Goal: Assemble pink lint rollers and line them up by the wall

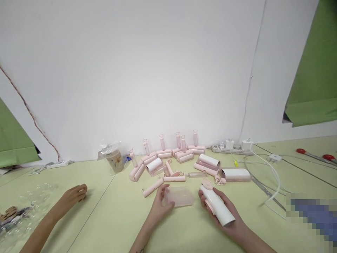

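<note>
My left hand [159,207] is closed round the end of a translucent pink plastic cover [182,197], just above the table. In my right hand [233,215] lies a white lint roller [219,206] with a pink end piece, tilted, its near end towards me. The two parts are apart. Just beyond my left hand lies a pink handle piece [153,186]. Several pink parts, among them a long pink holder [174,179], are grouped farther back. Beyond my right hand rests another white roll [235,173] in a clear pink cover.
Several assembled pink lint rollers [185,155] stand along the wall. A plastic-lined bin [116,161] is at the back left. Another person's hand [72,198] rests at left near bubble wrap [28,211]. A power strip [233,150], white cables and red-handled scissors [312,154] lie at right.
</note>
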The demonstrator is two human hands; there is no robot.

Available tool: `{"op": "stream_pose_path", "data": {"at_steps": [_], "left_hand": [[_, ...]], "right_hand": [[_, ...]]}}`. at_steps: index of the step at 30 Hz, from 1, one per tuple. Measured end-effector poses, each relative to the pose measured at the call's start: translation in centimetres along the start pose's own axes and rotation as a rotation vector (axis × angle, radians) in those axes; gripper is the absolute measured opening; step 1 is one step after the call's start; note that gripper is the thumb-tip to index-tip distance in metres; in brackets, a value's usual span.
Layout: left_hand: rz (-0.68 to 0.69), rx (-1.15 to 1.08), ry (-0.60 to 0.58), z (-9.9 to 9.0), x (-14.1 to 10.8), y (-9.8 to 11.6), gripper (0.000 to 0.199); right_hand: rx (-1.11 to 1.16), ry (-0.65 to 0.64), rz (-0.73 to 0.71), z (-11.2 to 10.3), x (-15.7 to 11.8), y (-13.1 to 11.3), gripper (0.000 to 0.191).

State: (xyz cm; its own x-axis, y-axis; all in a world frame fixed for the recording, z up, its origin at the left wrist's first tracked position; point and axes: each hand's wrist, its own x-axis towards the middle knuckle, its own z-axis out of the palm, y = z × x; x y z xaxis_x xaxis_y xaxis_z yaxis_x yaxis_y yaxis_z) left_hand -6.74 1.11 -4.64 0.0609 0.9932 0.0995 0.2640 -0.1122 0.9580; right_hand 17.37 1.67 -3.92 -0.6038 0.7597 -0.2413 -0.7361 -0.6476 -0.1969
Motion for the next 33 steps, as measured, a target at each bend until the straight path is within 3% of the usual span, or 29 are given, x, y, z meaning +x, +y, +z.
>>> {"op": "stream_pose_path", "data": {"at_steps": [5, 8, 12, 17, 23, 25, 29, 31, 33], "left_hand": [[0.156, 0.192, 0.027, 1.1, -0.7, 1.1, 0.060], [0.188, 0.086, -0.091, 2.2, -1.1, 2.4, 0.044], [0.141, -0.072, -0.219, 3.3, -2.1, 3.3, 0.044], [0.270, 0.065, -0.195, 4.0, -3.9, 3.4, 0.067], [0.435, 0.212, -0.197, 4.8, -4.4, 3.4, 0.036], [0.389, 0.135, -0.107, 4.7, -4.1, 3.5, 0.031], [0.160, -0.286, 0.199, 4.3, -3.4, 4.1, 0.033], [0.034, -0.391, 0.237, 4.3, -3.2, 4.4, 0.039], [-0.073, -0.400, 0.180, 4.7, -3.4, 4.7, 0.043]], "right_hand": [[-0.031, -0.026, -0.009, 0.8, -0.6, 0.9, 0.029], [-0.136, 0.005, -0.028, 1.2, -0.8, 2.5, 0.035], [-0.315, 0.123, -0.023, 1.8, -1.0, 5.0, 0.030], [-0.260, 0.167, -0.102, 2.5, -1.0, 6.2, 0.021], [-0.208, 0.182, -0.187, 2.2, -0.5, 5.4, 0.018], [-0.201, 0.188, -0.177, 2.1, -0.7, 5.4, 0.021], [-0.378, 0.145, -0.113, 1.9, -1.3, 6.4, 0.024], [-0.536, 0.093, -0.070, 1.7, -1.5, 7.2, 0.027], [-0.653, 0.057, -0.042, 1.4, -1.6, 8.0, 0.031]]}}
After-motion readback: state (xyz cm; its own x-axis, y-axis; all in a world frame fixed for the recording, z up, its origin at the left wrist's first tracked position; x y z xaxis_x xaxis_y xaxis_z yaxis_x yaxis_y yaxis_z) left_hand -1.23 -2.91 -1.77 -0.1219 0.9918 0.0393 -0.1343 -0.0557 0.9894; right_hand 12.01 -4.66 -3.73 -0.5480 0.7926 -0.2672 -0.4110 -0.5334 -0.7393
